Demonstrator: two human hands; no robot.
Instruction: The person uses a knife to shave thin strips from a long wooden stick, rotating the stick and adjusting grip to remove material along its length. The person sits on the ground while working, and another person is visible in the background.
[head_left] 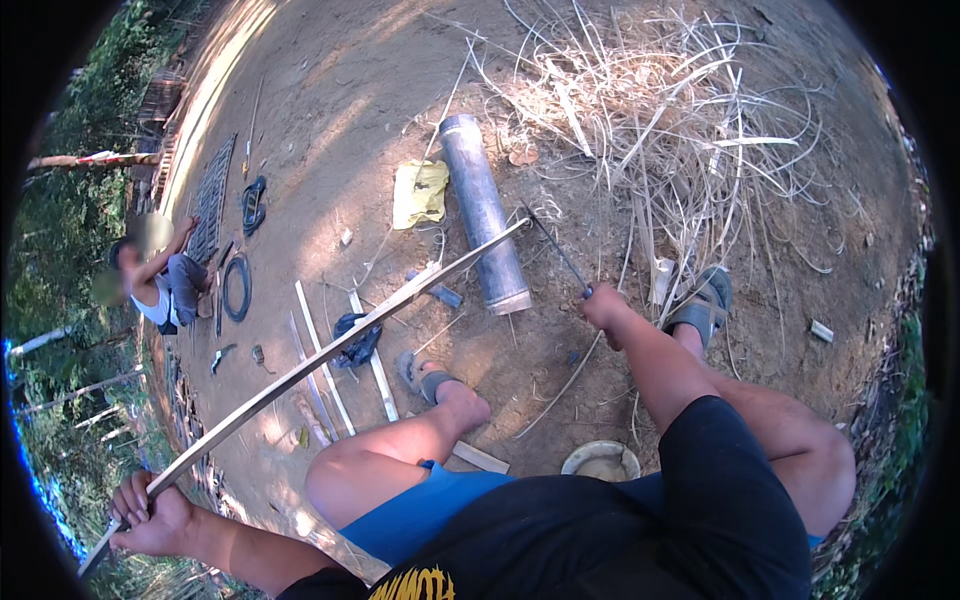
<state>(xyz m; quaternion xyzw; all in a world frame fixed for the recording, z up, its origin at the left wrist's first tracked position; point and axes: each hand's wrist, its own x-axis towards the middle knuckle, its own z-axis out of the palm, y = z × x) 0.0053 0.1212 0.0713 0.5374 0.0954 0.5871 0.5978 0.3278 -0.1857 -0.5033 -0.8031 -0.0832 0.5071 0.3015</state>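
Observation:
My left hand is closed around the lower end of a long bamboo strip, which slants up and to the right across the view. In my right hand is the handle of a knife with a thin dark blade. The blade points up and left, its tip close to the strip's far end. Whether blade and strip touch I cannot tell. Beneath that far end a thick, dark, round log lies on the ground.
A heap of pale shavings spreads at the upper right. Left of the log is a yellow sheet. Near my left foot lie a black plastic bag and bamboo strips. A bowl sits before me. Another person squats far left.

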